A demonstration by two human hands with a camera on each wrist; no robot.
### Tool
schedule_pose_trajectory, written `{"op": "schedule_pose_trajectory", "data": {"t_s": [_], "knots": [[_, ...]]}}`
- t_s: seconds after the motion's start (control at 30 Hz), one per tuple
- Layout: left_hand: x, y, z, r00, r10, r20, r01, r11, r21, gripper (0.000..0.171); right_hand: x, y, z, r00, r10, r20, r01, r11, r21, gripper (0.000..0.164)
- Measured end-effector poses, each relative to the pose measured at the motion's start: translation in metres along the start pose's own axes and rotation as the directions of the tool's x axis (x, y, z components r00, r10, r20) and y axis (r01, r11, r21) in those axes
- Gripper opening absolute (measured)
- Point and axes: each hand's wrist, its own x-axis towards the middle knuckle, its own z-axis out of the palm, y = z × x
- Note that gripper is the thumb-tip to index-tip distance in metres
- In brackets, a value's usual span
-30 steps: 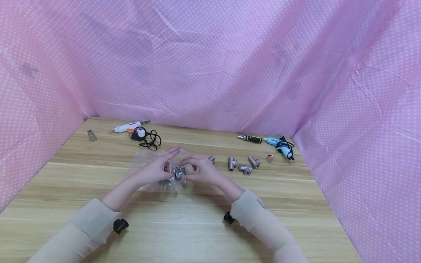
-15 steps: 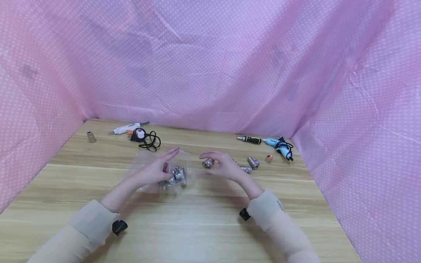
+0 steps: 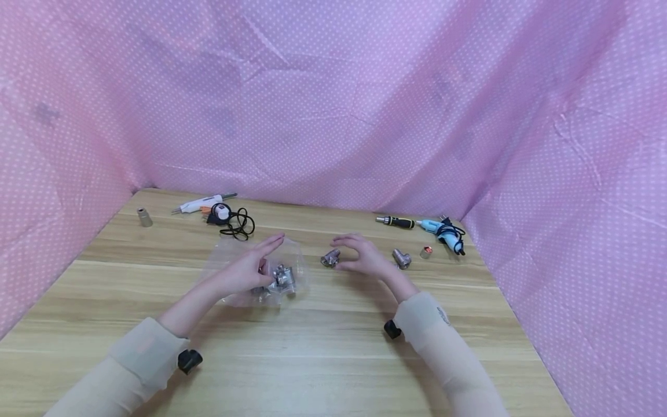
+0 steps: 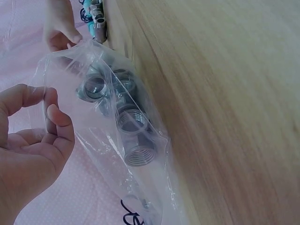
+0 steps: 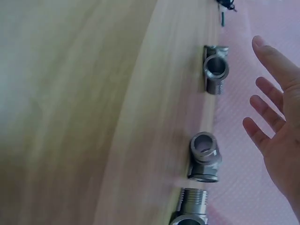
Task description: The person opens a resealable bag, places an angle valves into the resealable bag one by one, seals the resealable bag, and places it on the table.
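My left hand [image 3: 241, 274] pinches the edge of a clear plastic bag [image 4: 93, 126] between thumb and fingers. Several metal threaded pipe tees [image 4: 136, 136] lie inside the bag. To its right, my right hand [image 3: 366, 259] hovers with fingers spread and nothing held. Just left of its fingertips lies a loose pipe tee [image 3: 330, 258]. Another pipe tee [image 3: 401, 259] rests to the right of that hand. From the right wrist, a row of three shows: one tee [image 5: 215, 70] near the hand [image 5: 279, 112], a second [image 5: 204, 157], and a third [image 5: 191, 208] cut off by the frame.
At the back left are a white pen-like tool [image 3: 200, 203], a coiled black cord [image 3: 239, 223] and a metal cylinder [image 3: 145, 217]. A screwdriver [image 3: 398, 222], a light blue glue gun [image 3: 443, 231] and a short copper-lined piece [image 3: 426, 252] lie back right. Pink cloth surrounds the table [image 3: 312, 359].
My right hand has moved right, away from the bag, and now stands over the loose tees with its fingers spread. The left hand has stayed at the bag.
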Motion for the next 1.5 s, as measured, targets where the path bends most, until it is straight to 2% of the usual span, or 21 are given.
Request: {"op": "schedule_pose_trajectory", "data": {"t_s": [0.33, 0.53, 0.73, 0.93, 1.2, 1.33, 1.5], "knots": [[0.000, 0.002, -0.003, 1.000, -0.006, 0.003, 0.006, 1.000, -0.003, 0.093, 0.017, 0.021, 0.003, 0.984, 0.005, 0.176, -0.006, 1.000, 0.002, 0.055], [-0.001, 0.004, -0.003, 1.000, -0.013, 0.003, 0.013, 1.000, -0.001, 0.093, 0.022, 0.030, 0.007, 0.969, 0.033, 0.243, -0.047, 0.998, 0.050, 0.046], [-0.001, 0.002, -0.002, 1.000, -0.001, 0.005, 0.001, 1.000, -0.007, 0.093, 0.024, 0.028, 0.009, 0.970, 0.023, 0.242, -0.034, 0.999, 0.040, 0.035], [0.000, 0.003, -0.003, 1.000, 0.000, 0.008, 0.000, 1.000, -0.015, 0.092, 0.026, 0.026, 0.008, 0.971, 0.054, 0.233, -0.059, 0.998, 0.017, 0.034], [0.000, 0.002, -0.003, 1.000, -0.006, 0.011, 0.007, 1.000, -0.018, 0.092, 0.025, 0.015, -0.003, 0.970, 0.104, 0.220, -0.118, 0.992, 0.050, 0.038], [0.000, 0.002, -0.004, 1.000, -0.005, 0.015, 0.006, 1.000, -0.017, 0.092, 0.020, 0.007, -0.011, 0.975, 0.113, 0.190, -0.126, 0.990, 0.060, 0.041], [0.001, 0.002, -0.004, 1.000, 0.000, 0.008, 0.001, 1.000, -0.013, 0.092, 0.014, -0.004, -0.017, 0.988, 0.087, 0.127, -0.090, 0.996, 0.011, 0.043]]}}
